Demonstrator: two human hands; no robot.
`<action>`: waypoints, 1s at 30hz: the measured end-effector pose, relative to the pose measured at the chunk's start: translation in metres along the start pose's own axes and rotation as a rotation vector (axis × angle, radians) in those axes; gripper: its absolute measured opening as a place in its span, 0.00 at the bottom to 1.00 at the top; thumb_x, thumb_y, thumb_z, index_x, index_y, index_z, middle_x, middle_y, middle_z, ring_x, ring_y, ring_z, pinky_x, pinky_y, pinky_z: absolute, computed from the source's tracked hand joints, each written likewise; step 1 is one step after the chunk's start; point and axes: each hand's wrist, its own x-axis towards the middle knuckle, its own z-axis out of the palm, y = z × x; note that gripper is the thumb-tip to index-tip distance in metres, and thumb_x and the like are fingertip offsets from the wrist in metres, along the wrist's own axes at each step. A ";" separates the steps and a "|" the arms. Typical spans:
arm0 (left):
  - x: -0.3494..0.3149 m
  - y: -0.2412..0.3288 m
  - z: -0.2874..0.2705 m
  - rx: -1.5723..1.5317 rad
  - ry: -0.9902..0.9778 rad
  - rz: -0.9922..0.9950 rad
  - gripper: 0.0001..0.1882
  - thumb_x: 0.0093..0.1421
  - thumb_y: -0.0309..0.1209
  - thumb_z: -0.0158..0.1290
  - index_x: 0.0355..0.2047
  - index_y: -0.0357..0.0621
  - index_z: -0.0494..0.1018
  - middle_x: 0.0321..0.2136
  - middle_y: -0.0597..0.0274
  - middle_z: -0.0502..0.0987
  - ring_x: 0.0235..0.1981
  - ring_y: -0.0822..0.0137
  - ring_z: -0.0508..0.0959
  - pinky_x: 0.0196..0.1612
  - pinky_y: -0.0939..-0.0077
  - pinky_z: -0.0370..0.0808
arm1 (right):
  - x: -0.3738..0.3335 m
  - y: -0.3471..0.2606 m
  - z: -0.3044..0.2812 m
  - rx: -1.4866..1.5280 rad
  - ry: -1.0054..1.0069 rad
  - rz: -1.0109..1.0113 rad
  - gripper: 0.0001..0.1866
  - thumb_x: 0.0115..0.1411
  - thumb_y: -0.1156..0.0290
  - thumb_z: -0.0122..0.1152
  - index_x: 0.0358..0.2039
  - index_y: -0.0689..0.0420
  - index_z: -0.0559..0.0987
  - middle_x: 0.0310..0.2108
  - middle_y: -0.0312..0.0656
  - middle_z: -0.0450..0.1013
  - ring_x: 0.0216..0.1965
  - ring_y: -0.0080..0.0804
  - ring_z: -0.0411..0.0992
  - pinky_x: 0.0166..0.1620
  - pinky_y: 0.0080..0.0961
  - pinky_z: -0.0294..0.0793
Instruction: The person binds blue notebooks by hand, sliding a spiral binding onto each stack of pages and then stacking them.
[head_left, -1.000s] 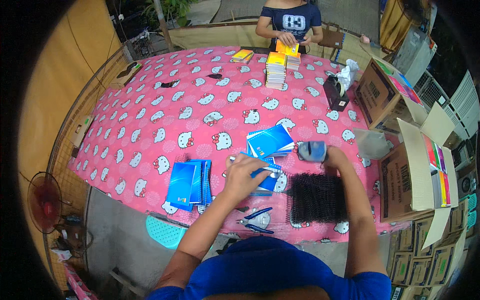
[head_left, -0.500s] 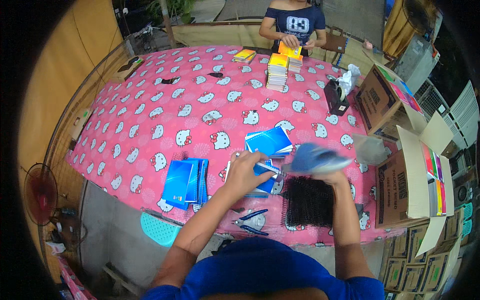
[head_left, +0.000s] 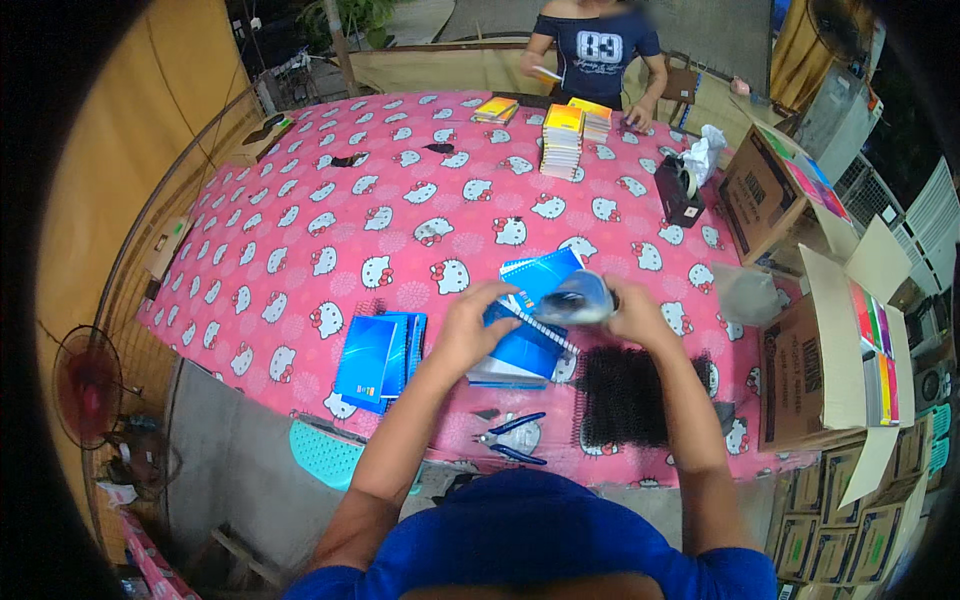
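My left hand (head_left: 478, 328) pinches the edge of a blue-covered notebook (head_left: 525, 350), beside its row of binding holes or coils. The notebook lies tilted over other blue ones in front of me. My right hand (head_left: 632, 314) is closed on its curled-back leaves (head_left: 588, 300), which bend up in an arch and are partly smeared by motion. Just behind them sits a fanned stack of blue notebooks (head_left: 538, 272). Left of my left forearm lies another blue stack (head_left: 368, 362). Near me are blue-handled cutting pliers (head_left: 515, 440) and a pile of black binding coils (head_left: 625, 400).
Across the pink patterned table (head_left: 300, 300), a person (head_left: 600, 60) stands by stacks of yellow notebooks (head_left: 562, 140). A black tape dispenser (head_left: 680, 195) is at the right, along with open cardboard boxes (head_left: 795, 370) of colourful notebooks. A turquoise stool (head_left: 325, 458) stands below the front edge.
My right hand has come left and slightly up, and the blurred blue notebook part it swung now arches beside my left hand. The person opposite has drawn one hand away from the yellow stacks, holding a notebook.
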 end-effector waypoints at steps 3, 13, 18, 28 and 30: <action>-0.008 -0.006 -0.001 -0.168 0.027 -0.202 0.20 0.49 0.22 0.63 0.44 0.41 0.75 0.38 0.58 0.78 0.39 0.67 0.78 0.39 0.74 0.75 | 0.005 -0.002 0.000 0.141 -0.019 -0.036 0.22 0.37 0.76 0.64 0.38 0.58 0.75 0.29 0.42 0.74 0.32 0.32 0.73 0.37 0.30 0.71; -0.017 -0.032 -0.009 -0.525 0.027 -0.481 0.17 0.54 0.19 0.58 0.45 0.37 0.76 0.39 0.59 0.80 0.36 0.74 0.78 0.40 0.80 0.76 | 0.017 0.001 0.014 -0.196 0.088 -0.051 0.20 0.41 0.75 0.63 0.39 0.58 0.75 0.33 0.51 0.76 0.37 0.48 0.75 0.39 0.39 0.73; -0.015 -0.041 -0.001 -0.699 -0.028 -0.416 0.14 0.54 0.17 0.58 0.42 0.37 0.74 0.39 0.59 0.79 0.37 0.73 0.78 0.39 0.79 0.77 | -0.008 0.118 -0.025 -0.552 0.376 0.485 0.24 0.44 0.73 0.63 0.45 0.58 0.74 0.33 0.56 0.76 0.37 0.56 0.75 0.39 0.46 0.73; -0.037 0.012 0.007 -0.235 0.318 0.162 0.10 0.49 0.17 0.61 0.30 0.37 0.72 0.32 0.52 0.78 0.36 0.63 0.79 0.39 0.71 0.76 | -0.098 -0.053 0.081 -0.309 -0.104 -0.246 0.19 0.46 0.71 0.62 0.40 0.63 0.74 0.43 0.56 0.69 0.46 0.53 0.68 0.44 0.43 0.71; -0.051 0.004 0.027 -0.159 0.204 0.155 0.10 0.48 0.19 0.63 0.29 0.36 0.73 0.31 0.51 0.78 0.36 0.60 0.80 0.39 0.70 0.76 | -0.119 -0.062 0.120 -0.120 -0.240 -0.316 0.32 0.44 0.60 0.70 0.49 0.57 0.72 0.56 0.57 0.59 0.56 0.56 0.61 0.57 0.43 0.64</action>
